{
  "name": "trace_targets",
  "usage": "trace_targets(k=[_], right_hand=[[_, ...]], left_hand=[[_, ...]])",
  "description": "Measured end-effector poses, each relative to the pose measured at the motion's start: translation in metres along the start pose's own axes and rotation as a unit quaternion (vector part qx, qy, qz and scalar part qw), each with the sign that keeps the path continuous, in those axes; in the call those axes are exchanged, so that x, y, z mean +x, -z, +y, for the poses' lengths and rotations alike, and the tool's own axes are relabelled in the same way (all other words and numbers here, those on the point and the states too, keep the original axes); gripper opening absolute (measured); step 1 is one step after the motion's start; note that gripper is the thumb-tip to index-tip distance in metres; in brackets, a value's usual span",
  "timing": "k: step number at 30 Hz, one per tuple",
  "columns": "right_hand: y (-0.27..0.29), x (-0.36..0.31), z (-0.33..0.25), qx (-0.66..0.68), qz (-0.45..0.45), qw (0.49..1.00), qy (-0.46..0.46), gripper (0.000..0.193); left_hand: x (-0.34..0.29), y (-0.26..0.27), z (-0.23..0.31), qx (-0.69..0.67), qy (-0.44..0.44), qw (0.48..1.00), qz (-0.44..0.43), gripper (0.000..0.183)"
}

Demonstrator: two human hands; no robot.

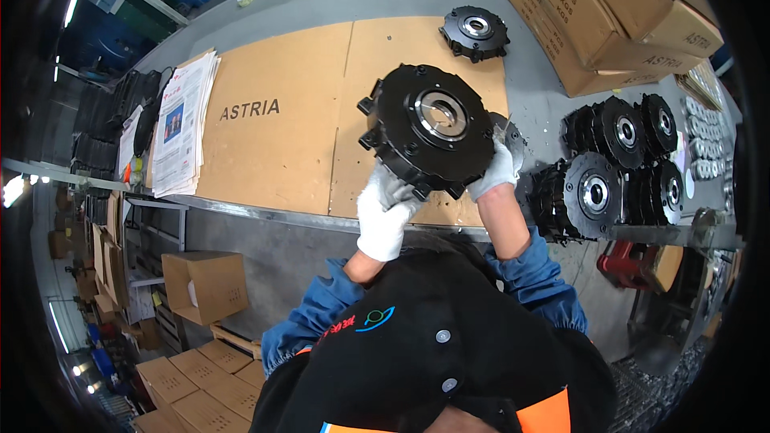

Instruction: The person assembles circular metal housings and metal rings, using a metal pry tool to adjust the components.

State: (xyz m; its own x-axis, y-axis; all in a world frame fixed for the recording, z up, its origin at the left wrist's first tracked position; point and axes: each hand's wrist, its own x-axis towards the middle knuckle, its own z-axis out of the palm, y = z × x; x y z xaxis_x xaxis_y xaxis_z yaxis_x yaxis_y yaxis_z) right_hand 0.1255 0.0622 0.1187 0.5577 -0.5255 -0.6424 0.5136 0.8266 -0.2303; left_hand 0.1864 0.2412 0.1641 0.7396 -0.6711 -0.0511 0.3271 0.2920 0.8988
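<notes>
Above the workbench I hold up a black disc-shaped metal part (389,112) with a silver bearing ring at its centre and lugs along its rim. My left hand (383,212), in a white glove, grips its lower left edge from beneath. On the lower right edge, my right hand (499,170), gloved too, closes round the rim; some of its fingers are hidden behind the part. Partly covered by the held part and my right hand, a smaller dark disc (510,135) shows behind. A similar black part (475,32) lies at the far side of the flat cardboard sheet (281,144).
Stacks of similar black parts (592,196) stand at the right, with rows of small silver rings (706,132) beyond them. Cardboard boxes (593,24) rise at the back right. Newspapers (186,120) lie left of the sheet. An open carton (204,285) stands below the bench's left end.
</notes>
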Motion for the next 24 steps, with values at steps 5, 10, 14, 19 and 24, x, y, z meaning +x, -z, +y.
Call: trace_targets(k=[5, 10, 14, 19, 24], right_hand=[[0.004, -0.004, -0.007, -0.013, -0.011, 1.0, 0.025, 0.038], [0.007, -0.005, -0.004, -0.021, -0.019, 0.999, 0.035, 0.037], [0.018, 0.004, 0.004, -0.007, -0.047, 0.996, 0.075, 0.039], [0.036, 0.021, 0.014, -0.018, -0.096, 0.992, 0.082, 0.041], [0.048, 0.034, 0.025, 0.022, -0.269, 0.961, 0.053, 0.042]], left_hand=[[-0.003, -0.005, 0.009, -0.033, -0.004, 0.999, -0.028, 0.055], [0.002, 0.011, 0.003, -0.012, -0.043, 0.998, -0.037, 0.044], [0.006, 0.021, 0.005, -0.018, -0.035, 0.999, 0.001, 0.034], [0.008, 0.017, 0.013, -0.163, 0.086, 0.982, 0.035, 0.024], [0.01, 0.032, 0.015, -0.265, 0.137, 0.952, 0.065, 0.005]])
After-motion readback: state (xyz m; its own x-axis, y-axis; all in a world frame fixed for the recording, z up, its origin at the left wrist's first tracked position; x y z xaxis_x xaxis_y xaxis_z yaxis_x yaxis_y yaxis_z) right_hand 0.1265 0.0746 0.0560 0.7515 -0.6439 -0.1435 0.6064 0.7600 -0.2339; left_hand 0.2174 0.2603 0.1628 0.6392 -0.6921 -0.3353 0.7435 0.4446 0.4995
